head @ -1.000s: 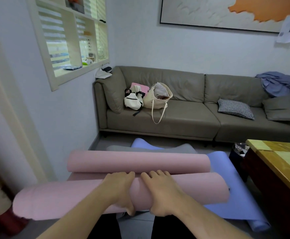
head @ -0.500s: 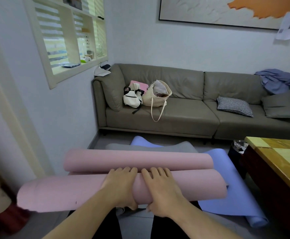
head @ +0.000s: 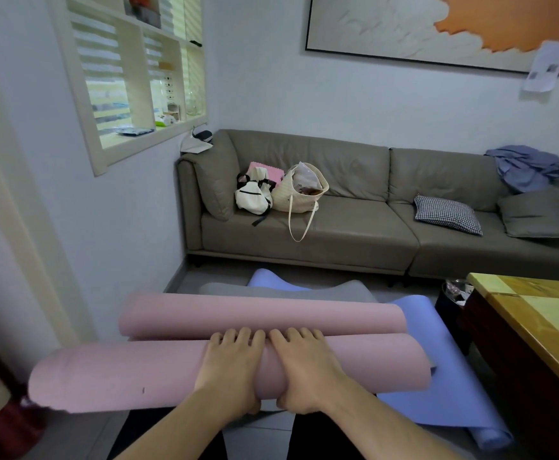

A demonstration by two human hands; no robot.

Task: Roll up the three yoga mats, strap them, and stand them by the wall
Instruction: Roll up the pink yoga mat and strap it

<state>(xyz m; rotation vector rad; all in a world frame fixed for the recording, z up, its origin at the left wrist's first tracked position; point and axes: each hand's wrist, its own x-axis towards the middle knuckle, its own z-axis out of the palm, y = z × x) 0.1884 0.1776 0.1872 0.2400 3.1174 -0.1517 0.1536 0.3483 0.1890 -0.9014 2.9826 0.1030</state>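
A pink yoga mat (head: 122, 376) is partly rolled into a thick roll across my lap area, and its free far end curls up in a second fold (head: 261, 315) just beyond. My left hand (head: 230, 366) and my right hand (head: 304, 365) sit side by side on the roll's middle, fingers over the top and thumbs under it, gripping it. A blue-purple mat (head: 437, 386) lies flat on the floor to the right, its near end curled. A grey mat (head: 354, 288) lies flat beyond the pink one, partly hidden.
A grey sofa (head: 354, 234) with bags and cushions lines the far wall. A wooden table (head: 537, 313) stands at the right with a dark bin beside it. The white wall (head: 122, 244) with a shelf opening runs along the left. A red object sits at bottom left.
Both hands have slid forward over the top of the pink roll, and the roll has turned toward the far fold, narrowing the gap between them.
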